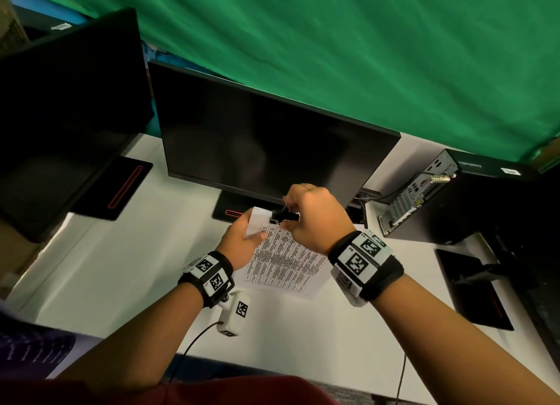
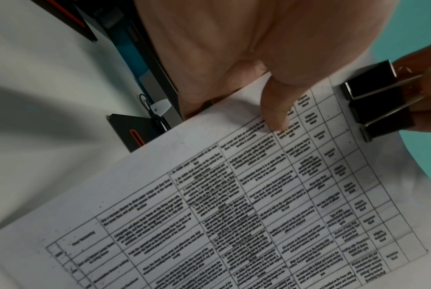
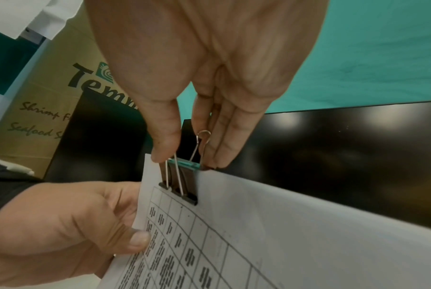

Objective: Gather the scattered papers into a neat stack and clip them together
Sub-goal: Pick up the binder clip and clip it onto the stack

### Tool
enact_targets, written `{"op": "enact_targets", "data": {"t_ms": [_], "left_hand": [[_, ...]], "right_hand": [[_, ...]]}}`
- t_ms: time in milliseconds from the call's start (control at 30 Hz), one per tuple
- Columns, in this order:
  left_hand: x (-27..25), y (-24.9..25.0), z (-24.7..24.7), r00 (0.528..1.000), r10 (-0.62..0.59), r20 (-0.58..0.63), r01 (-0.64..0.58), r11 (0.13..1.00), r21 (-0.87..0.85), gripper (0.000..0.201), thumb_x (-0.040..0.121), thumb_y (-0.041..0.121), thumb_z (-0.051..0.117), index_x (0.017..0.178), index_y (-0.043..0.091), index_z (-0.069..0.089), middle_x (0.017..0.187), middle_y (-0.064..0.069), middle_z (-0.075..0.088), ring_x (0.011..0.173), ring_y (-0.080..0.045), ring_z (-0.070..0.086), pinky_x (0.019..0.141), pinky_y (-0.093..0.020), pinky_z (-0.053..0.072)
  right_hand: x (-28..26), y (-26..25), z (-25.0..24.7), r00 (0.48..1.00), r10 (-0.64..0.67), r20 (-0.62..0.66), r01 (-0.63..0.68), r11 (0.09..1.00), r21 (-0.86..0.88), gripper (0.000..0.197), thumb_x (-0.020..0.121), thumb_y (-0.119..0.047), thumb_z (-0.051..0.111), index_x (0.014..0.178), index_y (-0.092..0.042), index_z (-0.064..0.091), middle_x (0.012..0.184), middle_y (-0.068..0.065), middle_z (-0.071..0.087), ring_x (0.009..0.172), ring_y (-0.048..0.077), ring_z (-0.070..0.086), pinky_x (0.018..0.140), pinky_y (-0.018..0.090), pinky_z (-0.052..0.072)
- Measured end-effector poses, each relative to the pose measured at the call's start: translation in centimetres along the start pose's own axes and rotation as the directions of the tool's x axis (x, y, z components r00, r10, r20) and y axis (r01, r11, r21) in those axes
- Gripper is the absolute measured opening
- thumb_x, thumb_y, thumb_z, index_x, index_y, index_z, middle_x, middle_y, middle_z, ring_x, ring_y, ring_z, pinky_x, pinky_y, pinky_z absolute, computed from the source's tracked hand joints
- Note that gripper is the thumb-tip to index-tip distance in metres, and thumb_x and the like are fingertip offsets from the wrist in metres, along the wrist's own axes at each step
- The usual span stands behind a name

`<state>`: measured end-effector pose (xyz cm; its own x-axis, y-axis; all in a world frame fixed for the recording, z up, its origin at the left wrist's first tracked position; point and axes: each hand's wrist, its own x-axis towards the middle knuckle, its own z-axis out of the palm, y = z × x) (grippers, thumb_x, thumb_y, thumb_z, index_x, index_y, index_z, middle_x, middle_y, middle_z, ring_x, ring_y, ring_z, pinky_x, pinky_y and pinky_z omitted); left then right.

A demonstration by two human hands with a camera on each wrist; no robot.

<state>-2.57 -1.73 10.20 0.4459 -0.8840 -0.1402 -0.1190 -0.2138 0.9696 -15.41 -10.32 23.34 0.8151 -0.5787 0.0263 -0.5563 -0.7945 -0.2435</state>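
Observation:
A stack of papers [image 1: 285, 265] printed with a table is held tilted above the white desk [image 1: 121, 268]. My left hand [image 1: 248, 236] grips its left edge, thumb [image 2: 276, 109] on the top sheet [image 2: 209, 215] and fingers underneath. A black binder clip [image 1: 283, 216] sits over the stack's top edge near the corner. My right hand [image 1: 291, 213] pinches the clip [image 3: 182, 181] from above, thumb in front and fingers behind. One wire handle lies flat on the paper [image 3: 283, 234]; the other stands up between my fingers. The clip [image 2: 380, 101] is also in the left wrist view.
A dark monitor [image 1: 266, 144] stands right behind the hands, and a second one [image 1: 66, 107] is at the left. A desktop computer case [image 1: 439, 192] lies at the right. A green cloth [image 1: 363, 56] hangs at the back. A cardboard box [image 3: 44, 117] is off to the left.

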Motion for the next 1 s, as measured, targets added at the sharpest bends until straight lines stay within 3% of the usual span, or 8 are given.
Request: {"op": "enact_targets", "data": {"t_ms": [167, 267, 333, 400, 533, 633, 933, 1000], "left_hand": [[0.2, 0.1, 0.0, 1.000, 0.018, 0.001, -0.018, 1.000, -0.016, 0.035, 0.093, 0.011, 0.060, 0.122, 0.030, 0.053, 0.117, -0.002, 0.065, 0.112, -0.018, 0.061, 0.095, -0.039, 0.050], [0.2, 0.1, 0.0, 1.000, 0.018, 0.001, -0.018, 1.000, -0.007, 0.034, 0.093, 0.012, 0.059, 0.118, 0.034, 0.052, 0.117, -0.002, 0.065, 0.113, -0.019, 0.060, 0.096, -0.043, 0.050], [0.2, 0.2, 0.0, 1.000, 0.018, -0.002, -0.018, 1.000, 0.003, 0.034, 0.093, 0.012, 0.060, 0.117, 0.035, 0.051, 0.117, -0.002, 0.065, 0.113, -0.020, 0.060, 0.097, -0.045, 0.050], [0.2, 0.2, 0.0, 1.000, 0.027, -0.008, -0.027, 1.000, 0.003, 0.035, 0.092, 0.010, 0.060, 0.118, 0.033, 0.052, 0.117, -0.002, 0.066, 0.113, -0.020, 0.061, 0.097, -0.045, 0.050], [0.4, 0.2, 0.1, 0.999, 0.032, -0.018, -0.032, 0.999, -0.005, 0.037, 0.092, 0.008, 0.059, 0.123, 0.028, 0.053, 0.118, -0.003, 0.065, 0.113, -0.019, 0.060, 0.097, -0.044, 0.049], [0.4, 0.1, 0.1, 1.000, 0.015, -0.023, -0.015, 1.000, 0.002, 0.035, 0.093, 0.007, 0.057, 0.121, 0.028, 0.052, 0.118, -0.004, 0.065, 0.112, -0.019, 0.060, 0.095, -0.040, 0.049], [0.4, -1.0, 0.6, 0.998, -0.025, -0.053, 0.025, 1.000, 0.014, 0.040, 0.093, 0.010, 0.058, 0.131, 0.021, 0.051, 0.115, -0.001, 0.065, 0.110, -0.019, 0.061, 0.094, -0.042, 0.051], [0.1, -1.2, 0.7, 0.997, -0.034, -0.062, 0.035, 0.999, 0.006, 0.041, 0.093, 0.008, 0.058, 0.132, 0.020, 0.050, 0.116, -0.002, 0.065, 0.110, -0.019, 0.061, 0.093, -0.039, 0.050]], "right_hand": [[-0.4, 1.1, 0.7, 1.000, -0.027, -0.015, 0.028, 0.993, 0.116, 0.074, 0.080, -0.045, 0.080, 0.140, -0.010, 0.055, 0.135, 0.001, 0.052, 0.109, 0.015, 0.063, 0.096, 0.034, 0.055], [-0.9, 1.8, 1.5, 0.968, -0.042, -0.249, 0.097, 0.972, 0.213, 0.043, 0.093, -0.036, 0.061, 0.127, -0.010, 0.068, 0.120, 0.002, 0.055, 0.089, 0.015, 0.067, 0.078, 0.040, 0.061], [-0.9, 2.2, 2.1, 0.950, -0.059, -0.308, 0.113, 0.980, 0.161, 0.029, 0.094, -0.028, 0.061, 0.115, -0.013, 0.075, 0.111, 0.002, 0.063, 0.086, 0.018, 0.068, 0.074, 0.042, 0.061], [-1.0, 2.3, 2.2, 0.975, -0.060, -0.213, 0.080, 0.993, 0.090, 0.032, 0.093, -0.033, 0.067, 0.120, -0.016, 0.074, 0.115, 0.000, 0.065, 0.094, 0.020, 0.068, 0.078, 0.042, 0.060], [-1.0, 2.5, 2.0, 0.999, -0.049, 0.023, 0.052, 0.988, -0.147, 0.077, 0.083, -0.069, 0.061, 0.145, -0.024, 0.053, 0.137, -0.008, 0.054, 0.120, 0.019, 0.057, 0.097, 0.042, 0.050], [-0.7, 2.4, 1.9, 0.991, -0.018, 0.130, 0.051, 0.966, -0.254, 0.096, 0.077, -0.081, 0.055, 0.154, -0.027, 0.037, 0.150, -0.009, 0.044, 0.132, 0.019, 0.047, 0.104, 0.043, 0.041], [0.6, 1.7, 3.0, 0.985, 0.017, 0.174, 0.029, 0.965, -0.262, 0.086, 0.076, -0.064, 0.073, 0.147, -0.022, 0.048, 0.157, -0.008, 0.035, 0.133, 0.022, 0.048, 0.103, 0.043, 0.045], [0.7, 1.3, 3.1, 0.980, 0.034, 0.197, 0.021, 0.962, -0.273, 0.079, 0.077, -0.060, 0.075, 0.142, -0.020, 0.052, 0.157, -0.008, 0.042, 0.131, 0.024, 0.053, 0.097, 0.041, 0.049]]}}
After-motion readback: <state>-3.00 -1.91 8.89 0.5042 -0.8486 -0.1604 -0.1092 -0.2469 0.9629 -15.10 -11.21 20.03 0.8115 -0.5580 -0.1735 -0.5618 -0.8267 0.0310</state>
